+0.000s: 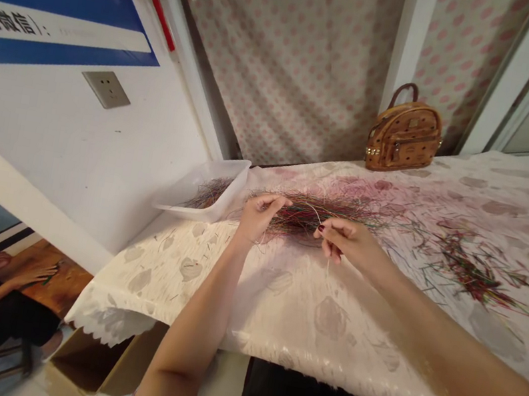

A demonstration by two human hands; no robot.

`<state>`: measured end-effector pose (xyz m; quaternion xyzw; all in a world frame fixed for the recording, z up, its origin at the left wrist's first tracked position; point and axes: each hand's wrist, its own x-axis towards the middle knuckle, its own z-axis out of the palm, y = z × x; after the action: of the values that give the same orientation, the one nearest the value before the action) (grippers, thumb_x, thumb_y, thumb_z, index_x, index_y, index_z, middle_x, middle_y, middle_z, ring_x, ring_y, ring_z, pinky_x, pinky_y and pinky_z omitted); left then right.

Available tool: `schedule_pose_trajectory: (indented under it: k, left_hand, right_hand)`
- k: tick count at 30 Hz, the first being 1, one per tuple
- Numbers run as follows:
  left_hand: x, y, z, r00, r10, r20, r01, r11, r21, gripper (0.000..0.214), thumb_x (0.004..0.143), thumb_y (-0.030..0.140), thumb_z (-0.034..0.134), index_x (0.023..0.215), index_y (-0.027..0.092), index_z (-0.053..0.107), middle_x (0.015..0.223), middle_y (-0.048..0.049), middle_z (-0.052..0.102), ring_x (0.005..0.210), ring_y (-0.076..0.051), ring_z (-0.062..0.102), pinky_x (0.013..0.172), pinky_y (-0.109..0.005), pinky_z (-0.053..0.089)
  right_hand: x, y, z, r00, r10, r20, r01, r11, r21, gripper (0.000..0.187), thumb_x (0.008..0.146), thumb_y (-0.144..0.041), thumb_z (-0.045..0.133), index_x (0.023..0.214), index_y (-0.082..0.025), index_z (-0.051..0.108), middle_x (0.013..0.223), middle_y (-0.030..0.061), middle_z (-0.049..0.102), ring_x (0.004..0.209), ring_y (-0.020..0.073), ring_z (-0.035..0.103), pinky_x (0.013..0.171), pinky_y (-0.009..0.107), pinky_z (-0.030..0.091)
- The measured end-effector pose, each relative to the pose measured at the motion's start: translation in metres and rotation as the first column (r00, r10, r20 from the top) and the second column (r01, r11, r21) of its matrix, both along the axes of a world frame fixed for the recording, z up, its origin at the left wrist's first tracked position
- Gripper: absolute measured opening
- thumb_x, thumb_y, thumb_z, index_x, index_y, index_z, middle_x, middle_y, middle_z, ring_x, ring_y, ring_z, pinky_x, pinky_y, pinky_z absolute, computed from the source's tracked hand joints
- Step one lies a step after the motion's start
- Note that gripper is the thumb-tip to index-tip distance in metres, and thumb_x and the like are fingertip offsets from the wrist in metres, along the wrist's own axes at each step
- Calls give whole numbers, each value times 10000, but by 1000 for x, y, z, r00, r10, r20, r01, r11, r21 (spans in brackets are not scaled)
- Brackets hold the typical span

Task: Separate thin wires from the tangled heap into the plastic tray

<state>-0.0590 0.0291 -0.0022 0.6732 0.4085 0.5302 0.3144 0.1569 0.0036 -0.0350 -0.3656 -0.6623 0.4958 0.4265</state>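
Note:
A long bundle of thin, coloured, wire-like strands (305, 199) lies across the table, mostly dark red and green. Just over its left part, my left hand (259, 214) is closed in a pinch, thumb against the fingers. My right hand (342, 237) is also pinched, near the bundle's front edge. Between them a thin white strand (314, 210) arcs over the bundle and runs into the fingertips of both hands. A pale end hangs below my right fingers. Whether it is thread or wire, I cannot tell.
A translucent plastic tub (226, 202) with more strands lies tilted at the left wall. Short cut pieces (476, 267) are scattered at the right. A brown mini backpack (405, 137) stands at the back. Below left are an open cardboard box (88, 368) and another person's hand (33, 276).

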Motion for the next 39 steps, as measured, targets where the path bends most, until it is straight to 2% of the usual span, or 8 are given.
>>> schedule_pose_trajectory:
  k: [3,7,11,17,28,32,36,39]
  left_hand:
    - [7,-1,-6,999,-1,32,4,996,-88,305,831,457,665,868,177,781,918,-74,738,758,-148,600,699,-270,452]
    - [19,-6,-12,984,-126,128,152,965,-214,369,795,500,700,969,186,784,770,-21,659,534,-53,406,502,-223,307]
    - [23,-9,-11,940,-180,290,256,934,-250,368,778,483,729,992,188,780,747,-3,585,561,-39,390,506,-203,308]
    - [22,-10,-5,888,-171,427,305,914,-268,309,735,423,783,923,178,785,741,-1,555,599,-39,413,521,-189,322]
    - [18,-5,-10,931,-196,309,276,930,-243,318,774,435,747,944,168,778,766,-16,611,613,-46,442,567,-197,358]
    - [19,-5,-10,937,-178,300,252,940,-228,285,762,431,752,873,169,774,747,-15,641,592,-51,445,576,-213,371]
    - [20,-6,-9,951,-148,272,212,952,-220,277,761,432,746,846,170,769,769,-27,672,612,-66,467,587,-218,388]
    - [24,-10,-9,956,-168,240,223,949,-223,294,758,439,746,852,161,770,814,-41,694,618,-67,480,589,-215,398]
  right_hand:
    - [-5,-5,-1,998,-63,-3,63,997,43,300,882,-432,554,713,-184,563,594,4,630,409,85,500,456,240,392]
    - [-11,-12,1,993,-96,67,90,992,88,273,900,-374,528,694,-196,541,596,-4,641,410,89,514,464,238,400]
    - [-13,-13,-1,985,-78,153,60,991,120,268,905,-346,505,682,-203,544,601,-7,648,413,96,527,464,240,403]
    - [-14,-14,-5,972,-55,228,28,992,121,247,903,-322,477,696,-210,550,604,-22,642,408,96,524,459,240,400]
    - [-15,-13,-8,968,10,253,-33,996,87,260,881,-325,484,652,-209,528,549,-15,618,389,103,512,448,242,373]
    - [-15,-13,-9,964,32,265,-55,995,78,284,881,-346,484,634,-210,520,554,-8,612,398,110,503,456,254,369]
    - [-13,-13,-1,966,-168,195,129,972,198,201,852,-380,536,818,-208,635,705,8,654,479,112,507,501,264,370]
    - [-10,-11,5,965,-234,121,207,957,201,304,845,-439,552,996,-205,670,657,-3,611,498,123,489,512,273,357]
